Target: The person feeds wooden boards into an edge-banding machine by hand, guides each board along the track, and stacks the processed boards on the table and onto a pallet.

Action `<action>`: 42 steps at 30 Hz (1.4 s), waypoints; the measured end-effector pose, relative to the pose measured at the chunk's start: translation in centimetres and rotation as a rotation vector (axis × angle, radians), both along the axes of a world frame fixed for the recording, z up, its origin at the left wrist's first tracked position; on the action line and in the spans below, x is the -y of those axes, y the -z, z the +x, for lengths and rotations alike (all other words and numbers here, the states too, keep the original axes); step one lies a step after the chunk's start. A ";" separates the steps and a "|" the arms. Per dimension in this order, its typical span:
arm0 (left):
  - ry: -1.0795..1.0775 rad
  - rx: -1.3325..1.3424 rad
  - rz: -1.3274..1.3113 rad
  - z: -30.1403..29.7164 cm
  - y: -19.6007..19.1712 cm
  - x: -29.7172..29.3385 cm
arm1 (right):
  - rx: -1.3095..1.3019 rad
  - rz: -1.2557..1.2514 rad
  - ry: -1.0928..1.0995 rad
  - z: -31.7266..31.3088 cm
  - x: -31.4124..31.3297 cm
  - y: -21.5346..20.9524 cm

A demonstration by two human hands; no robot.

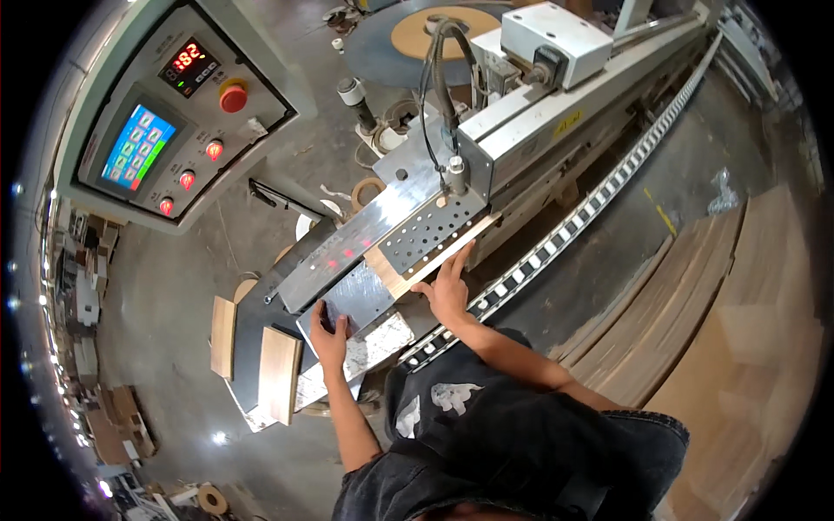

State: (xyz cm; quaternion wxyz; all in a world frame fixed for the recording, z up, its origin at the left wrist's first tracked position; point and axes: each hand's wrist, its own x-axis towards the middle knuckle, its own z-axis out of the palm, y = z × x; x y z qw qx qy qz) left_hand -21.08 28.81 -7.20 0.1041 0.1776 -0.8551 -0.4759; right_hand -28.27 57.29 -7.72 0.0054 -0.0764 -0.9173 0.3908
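Observation:
A light wood board [391,271] lies on the machine's metal bed, partly covered by a dark plate [430,234] dotted with holes. My right hand [447,293] rests against the board's near long edge, fingers stretched out and spread, gripping nothing. To its left, my left hand [329,340] is at the smooth metal table [360,293], thumb and fingers apart; a dark patch between them may be shadow. Beyond the table runs a shiny metal fence [356,239] with red light spots on it.
Two wood pieces, a near one [279,373] and a farther one [223,337], lie on the left. A control panel [187,113] stands at the upper left. A roller track [565,234] curves along the right, beside stacked wood panels [669,295]. Behind is a round disc [369,56].

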 end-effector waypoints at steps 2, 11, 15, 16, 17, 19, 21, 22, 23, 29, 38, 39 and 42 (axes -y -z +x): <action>-0.007 -0.017 0.026 -0.4 0.1 -0.2 | 0.005 0.019 0.000 -0.2 -0.5 -0.3; -0.018 -0.033 -0.105 0.3 1.4 0.7 | 0.035 0.020 0.041 -3.3 -6.4 -0.1; 0.001 -0.043 -0.288 0.5 0.5 0.6 | 0.005 0.090 0.101 -4.9 -9.1 0.4; 0.030 -0.019 -0.268 0.3 0.0 0.3 | -0.006 0.130 0.139 -5.4 -10.1 1.4; 0.026 -0.052 -0.300 0.6 0.5 0.8 | 0.013 0.107 0.144 -5.3 -10.2 1.5; 0.054 -0.129 -0.360 0.5 0.9 0.8 | 0.031 0.175 0.156 -5.1 -10.9 3.2; 0.091 -0.101 -0.197 1.0 -0.5 0.9 | 0.087 0.241 0.121 -3.6 -9.5 1.7; 0.118 -0.086 -0.075 1.2 -1.1 1.2 | -0.003 0.223 0.160 -2.7 -8.4 1.5; 0.158 -0.050 -0.018 1.6 -1.2 2.2 | -0.032 0.200 0.140 -1.8 -7.1 1.1; 0.102 -0.019 -0.110 7.1 -0.5 10.2 | 0.092 0.287 -0.198 3.6 0.9 0.3; -0.051 0.460 -0.530 17.7 1.9 24.2 | 0.044 0.372 -0.107 3.9 3.7 0.9; -0.053 0.508 -0.519 18.5 2.2 25.2 | 0.016 0.370 -0.139 3.9 3.9 1.6; -0.037 0.485 -0.537 19.2 2.3 26.9 | 0.094 0.402 -0.102 3.7 4.9 1.0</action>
